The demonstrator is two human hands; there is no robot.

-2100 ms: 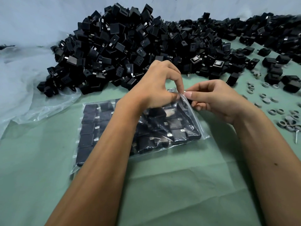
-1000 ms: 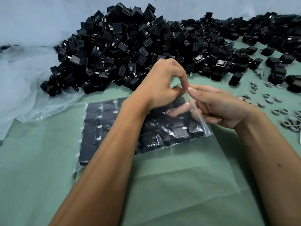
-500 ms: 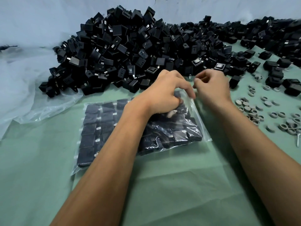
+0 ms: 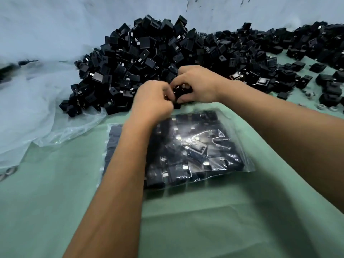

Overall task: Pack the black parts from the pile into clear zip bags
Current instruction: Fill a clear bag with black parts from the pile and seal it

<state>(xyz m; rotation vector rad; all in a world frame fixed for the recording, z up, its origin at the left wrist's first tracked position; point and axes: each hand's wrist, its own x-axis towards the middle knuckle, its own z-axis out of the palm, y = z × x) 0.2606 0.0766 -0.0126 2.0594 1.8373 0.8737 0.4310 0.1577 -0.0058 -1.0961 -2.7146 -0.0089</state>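
Black parts (image 4: 167,58) are sitting heaped at counter (image 4: 55,202) rear; both hands are curling fingers onto pieces at pile's near edge: left hand (image 4: 154,101), right hand (image 4: 197,84). Zip bag (image 4: 214,146) is lying w/ mouth unattended, so parts prob. spilling if nudged.

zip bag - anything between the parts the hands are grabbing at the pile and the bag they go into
Nothing visible stands in the way. Both hands, left and right, grip black parts at the pile's near edge, and the zip bag lies just in front on the green cloth. Whether the bag's mouth is open cannot be told.
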